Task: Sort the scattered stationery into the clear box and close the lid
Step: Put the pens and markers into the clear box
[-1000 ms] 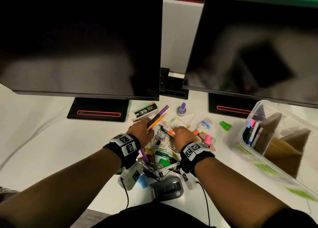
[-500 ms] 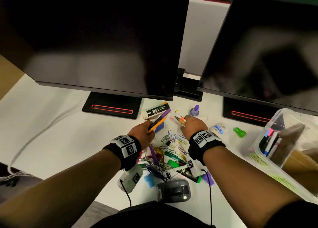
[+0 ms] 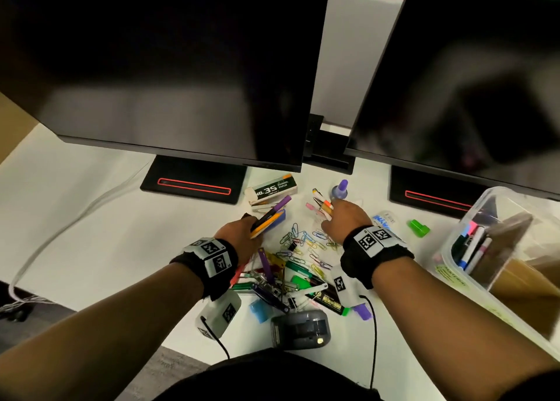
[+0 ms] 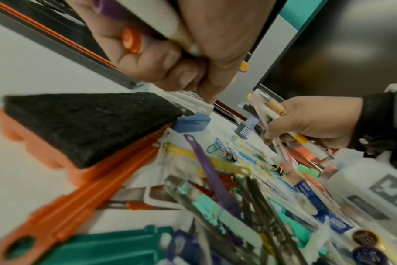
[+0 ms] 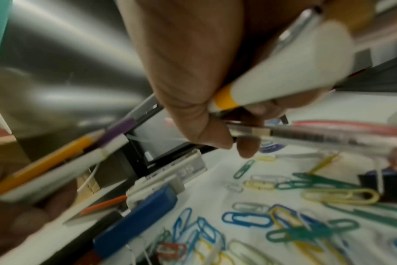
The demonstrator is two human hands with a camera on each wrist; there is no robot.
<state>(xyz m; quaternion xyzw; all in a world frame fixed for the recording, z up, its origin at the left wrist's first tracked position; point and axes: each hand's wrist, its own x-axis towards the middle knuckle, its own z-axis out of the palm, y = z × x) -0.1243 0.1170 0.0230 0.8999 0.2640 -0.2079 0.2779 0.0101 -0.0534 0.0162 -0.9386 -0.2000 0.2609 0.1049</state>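
My left hand (image 3: pixel 242 234) grips a bundle of pens (image 3: pixel 271 216), among them a purple-capped marker and a yellow pencil, also seen in the left wrist view (image 4: pixel 147 23). My right hand (image 3: pixel 342 219) grips another bundle of pens (image 3: pixel 322 203), a white marker with a yellow band (image 5: pixel 283 75) and a clear pen (image 5: pixel 306 136). Both hands hover over a pile of coloured paper clips (image 3: pixel 306 243) and other stationery (image 3: pixel 272 279) on the white desk. The clear box (image 3: pixel 472 219) stands open at the right with markers (image 3: pixel 469 246) inside.
Two dark monitors (image 3: pixel 181 67) overhang the desk's back; their stands (image 3: pixel 194 182) sit behind the pile. A staples box (image 3: pixel 272 188), a purple glue bottle (image 3: pixel 339 190), a green cap (image 3: pixel 419 228), a grey tape dispenser (image 3: pixel 300 328) and an orange-backed eraser (image 4: pixel 79 125) lie around.
My right hand has moved away from me toward the glue bottle, gathering pens into its grip. The left hand has kept its bundle and stayed nearly in place. The head view has shifted left.
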